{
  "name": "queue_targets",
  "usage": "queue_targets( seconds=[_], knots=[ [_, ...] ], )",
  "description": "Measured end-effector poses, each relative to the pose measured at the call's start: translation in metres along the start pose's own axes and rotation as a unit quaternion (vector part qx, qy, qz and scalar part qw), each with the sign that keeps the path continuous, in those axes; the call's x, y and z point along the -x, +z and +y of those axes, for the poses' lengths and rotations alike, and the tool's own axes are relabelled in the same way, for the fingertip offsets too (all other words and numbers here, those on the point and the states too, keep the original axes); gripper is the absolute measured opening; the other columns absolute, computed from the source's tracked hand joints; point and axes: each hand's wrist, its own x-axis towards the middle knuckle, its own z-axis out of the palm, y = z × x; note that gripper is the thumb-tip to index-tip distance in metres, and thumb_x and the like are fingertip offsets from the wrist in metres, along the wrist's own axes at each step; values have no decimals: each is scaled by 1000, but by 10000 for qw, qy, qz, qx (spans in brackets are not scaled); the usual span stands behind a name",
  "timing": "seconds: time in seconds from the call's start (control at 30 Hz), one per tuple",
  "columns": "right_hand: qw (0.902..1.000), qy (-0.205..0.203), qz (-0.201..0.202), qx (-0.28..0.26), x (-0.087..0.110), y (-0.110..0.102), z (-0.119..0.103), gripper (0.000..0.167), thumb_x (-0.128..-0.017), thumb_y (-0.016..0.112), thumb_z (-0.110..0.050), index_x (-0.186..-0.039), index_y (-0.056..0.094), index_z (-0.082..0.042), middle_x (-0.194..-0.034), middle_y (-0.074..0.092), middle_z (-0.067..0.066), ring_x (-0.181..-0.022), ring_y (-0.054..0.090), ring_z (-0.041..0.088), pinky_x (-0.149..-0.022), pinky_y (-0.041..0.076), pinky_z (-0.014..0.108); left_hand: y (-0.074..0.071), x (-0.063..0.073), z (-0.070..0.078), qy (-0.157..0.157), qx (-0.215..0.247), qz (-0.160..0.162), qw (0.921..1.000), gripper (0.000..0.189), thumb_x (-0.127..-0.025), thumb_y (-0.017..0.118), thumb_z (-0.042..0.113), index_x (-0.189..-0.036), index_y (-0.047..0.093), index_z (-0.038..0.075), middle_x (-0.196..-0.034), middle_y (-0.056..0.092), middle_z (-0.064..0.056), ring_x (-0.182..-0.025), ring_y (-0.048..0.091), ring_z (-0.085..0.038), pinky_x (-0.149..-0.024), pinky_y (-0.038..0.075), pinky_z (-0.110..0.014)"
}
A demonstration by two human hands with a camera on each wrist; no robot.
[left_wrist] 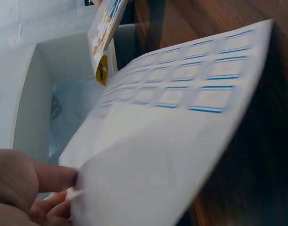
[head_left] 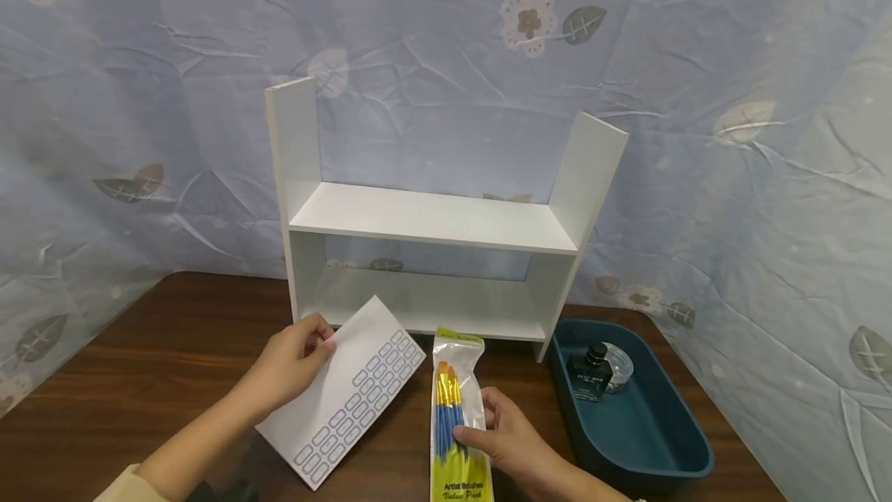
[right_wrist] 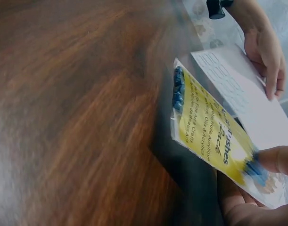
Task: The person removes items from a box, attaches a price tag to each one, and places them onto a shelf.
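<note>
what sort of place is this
Probably a desk area screened off indoors, though the wider room is out of view: a dark wood-look tabletop, a small white shelf unit standing on it, and wrinkled floral sheeting behind and at both sides.

A smooth, faintly glossy finish is shown by the tabletop [head_left: 174,362], which is streaked with dark wood grain. At the near left, the sheet [head_left: 344,393] is seen as thin, matt white paper, smooth and printed with blue-edged boxes. At the near centre, the brush pack [head_left: 460,417] is wrapped in shiny, crinkled clear plastic, through which gold, metallic-looking ferrules [head_left: 449,390] are seen. Smooth white panels with a low sheen are presented by the shelf [head_left: 432,215]. At the right, satin plastic is suggested by the teal bin [head_left: 641,432]; glossy black is shown by the bottle [head_left: 591,378]. The far side is hung with creased, matt cloth [head_left: 418,115].
</note>
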Motion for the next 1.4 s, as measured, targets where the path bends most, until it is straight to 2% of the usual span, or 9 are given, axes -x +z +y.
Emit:
queue_targets(
  seconds=[0.07,0.17,0.33,0.57,0.77,0.8,1.1,1.27,1.4],
  knots=[
    [10000,82,-35,31,-2,2,1,53,-96,75,-10,-135,41,2,-116,76,15,-101,78,28,-84,67,45,-2,-2,-1,54,-6,386,9992,4,-100,65,7,-102,63,4,-89,71,-6,-82,58,-15,-69,45,-25],
    [9999,53,-66,60,-2,6,2,52,-96,75,-10,-134,42,2,-115,76,15,-100,78,26,-84,67,45,-5,-4,-1,-63,197,793,9966,6,-100,64,5,-104,63,2,-90,75,-10,-81,61,-15,-67,48,-24],
    [9999,-17,-111,77,-3,10,3,50,-96,73,-7,-133,41,4,-115,75,17,-100,78,26,-84,67,45,-7,-7,1,-331,560,1100,9918,9,-102,62,6,-108,62,-1,-84,73,-10,-75,57,-11,-64,48,-23],
    [9993,216,-52,302,-10,10,10,48,-95,76,-12,-131,46,0,-109,75,13,-95,78,22,-80,67,40,-5,-9,4,-538,1081,915,9885,14,-103,61,7,-112,60,-3,-85,74,-10,-73,57,-6,-65,48,-21],
    [9994,10,-144,312,-12,4,18,48,-95,76,-15,-131,47,0,-112,76,16,-97,77,24,-80,67,41,-2,-8,11,-653,1296,731,9867,16,-104,61,9,-115,59,-2,-84,72,-5,-74,55,-6,-67,46,-21],
    [9990,-26,-142,420,-8,5,12,46,-97,73,-13,-131,47,2,-113,76,16,-98,77,24,-82,67,41,-1,-7,12,-663,1336,713,9862,16,-105,60,10,-116,58,-2,-84,71,-5,-74,55,-6,-67,46,-21],
    [9969,236,98,747,1,1,5,44,-98,71,-16,-133,53,4,-109,73,13,-94,75,18,-81,67,38,3,-9,19,-553,1418,620,9864,16,-104,61,9,-115,60,-3,-89,74,-9,-77,56,-6,-69,45,-20],
    [9972,43,190,724,7,-5,5,40,-101,66,-11,-131,54,13,-109,69,17,-92,72,14,-80,67,36,5,-10,22,-411,1509,517,9863,16,-103,63,8,-115,62,-3,-92,77,-13,-77,59,-7,-69,47,-21],
    [9960,88,340,824,9,-13,4,37,-101,64,-10,-128,57,14,-107,69,16,-91,72,15,-81,67,37,6,-10,23,-268,1550,467,9864,17,-102,65,8,-115,63,-3,-92,77,-14,-78,60,-7,-70,49,-20]
  ],
)
